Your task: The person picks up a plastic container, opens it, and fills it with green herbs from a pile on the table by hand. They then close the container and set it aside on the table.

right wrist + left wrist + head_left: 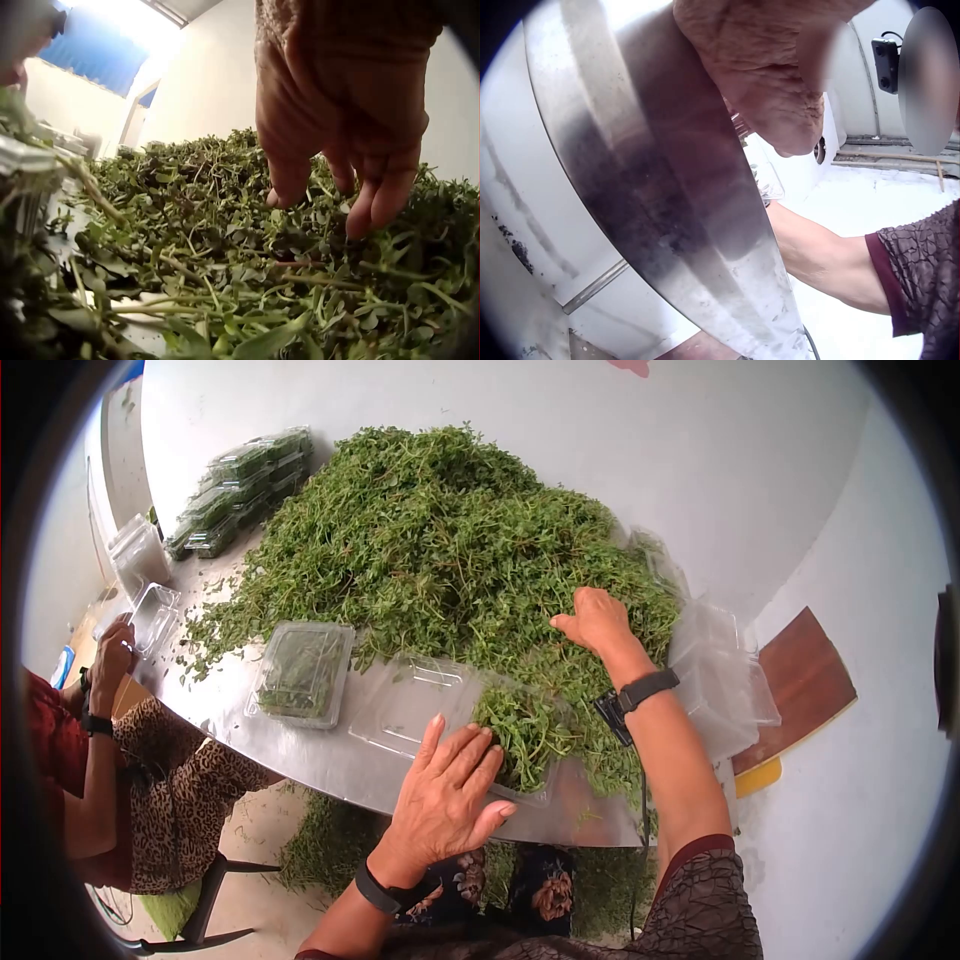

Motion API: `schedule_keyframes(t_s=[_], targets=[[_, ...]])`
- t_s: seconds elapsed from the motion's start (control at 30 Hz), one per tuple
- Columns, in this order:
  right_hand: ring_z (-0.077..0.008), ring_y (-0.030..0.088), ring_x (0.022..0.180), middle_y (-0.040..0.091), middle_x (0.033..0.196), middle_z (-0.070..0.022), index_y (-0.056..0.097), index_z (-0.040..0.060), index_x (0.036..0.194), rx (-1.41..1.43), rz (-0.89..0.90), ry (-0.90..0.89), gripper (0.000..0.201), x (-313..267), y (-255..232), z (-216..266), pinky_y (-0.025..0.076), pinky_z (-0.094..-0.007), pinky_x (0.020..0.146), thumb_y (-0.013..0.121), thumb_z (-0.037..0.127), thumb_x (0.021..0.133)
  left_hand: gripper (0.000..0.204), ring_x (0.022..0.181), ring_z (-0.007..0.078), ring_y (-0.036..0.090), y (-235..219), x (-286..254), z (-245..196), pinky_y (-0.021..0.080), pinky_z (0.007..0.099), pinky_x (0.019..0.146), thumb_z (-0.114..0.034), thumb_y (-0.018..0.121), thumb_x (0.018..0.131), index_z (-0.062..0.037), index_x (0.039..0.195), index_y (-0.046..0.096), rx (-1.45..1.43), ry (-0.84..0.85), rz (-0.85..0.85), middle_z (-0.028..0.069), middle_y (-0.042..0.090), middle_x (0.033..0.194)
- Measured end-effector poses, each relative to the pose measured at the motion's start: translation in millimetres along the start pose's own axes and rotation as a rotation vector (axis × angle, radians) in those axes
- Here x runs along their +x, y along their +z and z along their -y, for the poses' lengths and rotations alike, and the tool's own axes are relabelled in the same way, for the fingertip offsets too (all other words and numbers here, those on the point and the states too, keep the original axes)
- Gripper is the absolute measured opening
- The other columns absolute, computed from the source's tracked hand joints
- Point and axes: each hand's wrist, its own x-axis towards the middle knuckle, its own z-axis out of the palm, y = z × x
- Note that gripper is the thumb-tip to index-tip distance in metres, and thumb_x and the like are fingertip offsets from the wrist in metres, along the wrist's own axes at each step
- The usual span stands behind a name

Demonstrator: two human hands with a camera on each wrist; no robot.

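My left hand (450, 795) lies with straight fingers at the near side of an open clear plastic clamshell box, fingertips right at the greens (520, 730) in its base. The box's flat lid (415, 700) spreads out to the left. My right hand (600, 622) is over the right part of a large heap of leafy green stems (430, 530). In the right wrist view this right hand (345, 127) points its fingers down into the leaves, thumb apart from them, with no stems visibly gripped. The left wrist view shows only the heel of the left hand (757, 75) above the table edge.
A closed box of greens (303, 675) sits left of the open one. Filled boxes (245, 490) are stacked at the back left. Empty clear boxes (715, 690) stand at the right by a brown board (805, 685). Another person's hand (113, 650) is at the left table edge.
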Motion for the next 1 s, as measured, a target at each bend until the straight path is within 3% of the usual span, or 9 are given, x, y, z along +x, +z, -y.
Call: schedule_keyframes(t_s=[0.17,0.33,0.5,0.57,0.6,0.63,0.7,0.8,1.0], targets=[[-0.0384,0.052,0.056,0.046,0.056,-0.017,0.045,0.0041,0.055,-0.057,-0.145,-0.089,0.034,21.8,41.3,-21.4,0.042,-0.0494,0.054,0.07,0.017,0.074,0.053,0.117,0.0335,0.051,1.2,0.5,0.8,0.021,0.0547,0.111,-0.046,0.05,0.088,0.001,0.111,0.06,0.003,-0.015,0.019,0.0174,0.058,0.117],[-0.039,0.044,0.049,0.037,0.056,-0.0202,0.041,0.0038,0.055,0.106,-0.252,-0.067,0.022,8.0,24.8,-27.2,0.037,-0.051,0.051,0.059,0.004,0.067,0.052,0.12,0.0328,0.048,-3.6,1.8,-2.1,0.023,0.0532,0.111,-0.041,0.06,0.084,0.003,0.112,0.059,0.022,-0.015,0.05,0.0189,0.056,0.119],[-0.0399,0.053,0.057,0.047,0.057,-0.0207,0.052,0.0012,0.058,0.176,-0.234,0.0,0.015,-23.8,-7.4,-31.4,0.043,-0.0486,0.054,0.06,0.007,0.069,0.051,0.117,0.0331,0.05,-0.2,1.3,0.3,0.022,0.0542,0.111,-0.041,0.058,0.084,0.0018,0.11,0.06,0.006,-0.015,0.025,0.0179,0.057,0.117],[-0.0344,0.057,0.053,0.051,0.055,-0.0191,0.055,-0.0011,0.062,0.425,-0.165,0.056,0.014,-32.7,-17.1,-37.0,0.045,-0.0448,0.053,0.06,0.007,0.072,0.05,0.115,0.0334,0.051,2.9,0.6,1.8,0.021,0.0552,0.111,-0.043,0.055,0.085,0.0005,0.109,0.061,-0.003,-0.012,-0.002,0.0169,0.058,0.116],[-0.0228,0.057,0.045,0.051,0.051,-0.0134,0.055,-0.003,0.061,0.585,-0.102,0.121,0.019,-41.9,-28.6,-31.2,0.043,-0.0394,0.046,0.062,0.007,0.076,0.049,0.115,0.0333,0.051,3.5,0.2,2.2,0.021,0.0551,0.111,-0.043,0.056,0.085,0.0005,0.109,0.061,0.0,-0.008,-0.012,0.0168,0.058,0.115],[-0.0228,0.057,0.045,0.051,0.051,-0.0134,0.055,-0.003,0.061,0.581,-0.106,0.122,0.019,-49.6,-36.5,-29.5,0.043,-0.0394,0.046,0.062,0.007,0.076,0.049,0.115,0.0332,0.051,3.8,0.1,2.2,0.021,0.055,0.111,-0.042,0.056,0.085,0.0006,0.109,0.061,0.005,-0.005,-0.023,0.0167,0.058,0.115],[-0.0132,0.055,0.043,0.051,0.05,-0.006,0.055,-0.0024,0.061,0.783,-0.065,0.184,0.022,-63.5,-45.3,-27.0,0.04,-0.0328,0.04,0.061,0.007,0.08,0.048,0.115,0.0335,0.051,3.4,0.6,1.6,0.021,0.0547,0.111,-0.04,0.058,0.084,0.0007,0.109,0.06,0.003,-0.005,-0.03,0.0165,0.058,0.115],[-0.0103,0.055,0.044,0.051,0.053,-0.0011,0.055,0.0003,0.063,0.883,-0.027,0.217,0.022,-83.2,-46.3,-26.9,0.038,-0.0265,0.037,0.06,0.007,0.084,0.045,0.116,0.0343,0.05,2.9,0.9,0.5,0.021,0.0544,0.112,-0.035,0.061,0.082,0.0006,0.11,0.059,-0.005,-0.007,-0.045,0.0162,0.058,0.116],[-0.0099,0.054,0.046,0.053,0.063,-0.0008,0.06,0.0006,0.071,1.2,-0.114,0.27,0.017,-124.3,-47.4,-30.2,0.039,-0.0217,0.036,0.06,0.009,0.087,0.045,0.122,0.0363,0.046,5.2,-2.7,2.5,0.021,0.0551,0.111,-0.031,0.06,0.083,0.0002,0.115,0.057,-0.015,0.025,-0.1,0.0172,0.052,0.126]])
